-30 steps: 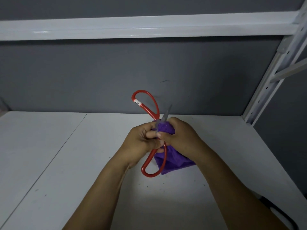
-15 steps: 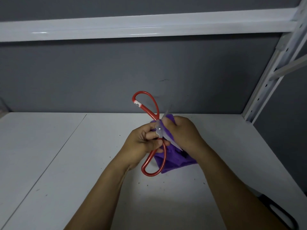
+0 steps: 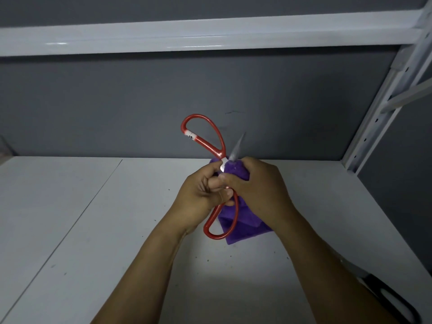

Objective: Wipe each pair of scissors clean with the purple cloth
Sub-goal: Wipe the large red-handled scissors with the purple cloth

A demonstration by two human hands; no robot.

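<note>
From the head camera, I see the table [image 3: 93, 230] running wide and bare to the left, with a thin seam [image 3: 81, 213] crossing it at a slant. On the right the room is tighter: the table edge falls away near a white post [image 3: 385, 108] with a row of holes, and a black handle [image 3: 385, 293] lies near that edge, partly hidden by the right forearm; I cannot tell what it belongs to. A white shelf beam [image 3: 210, 33] spans overhead.

The table is white with small dark specks, and a grey wall [image 3: 117, 101] closes the back.

Both hands are raised above the middle of the table. My left hand [image 3: 201, 195] has its fingers curled round the red scissors [image 3: 207, 145] near the pivot, one red loop pointing up and away, the other down towards me. My right hand [image 3: 261, 190] grips the purple cloth [image 3: 243, 225], bunched round a blade [image 3: 237, 146] whose tip sticks out above the fingers. The rest of the cloth hangs below.
</note>
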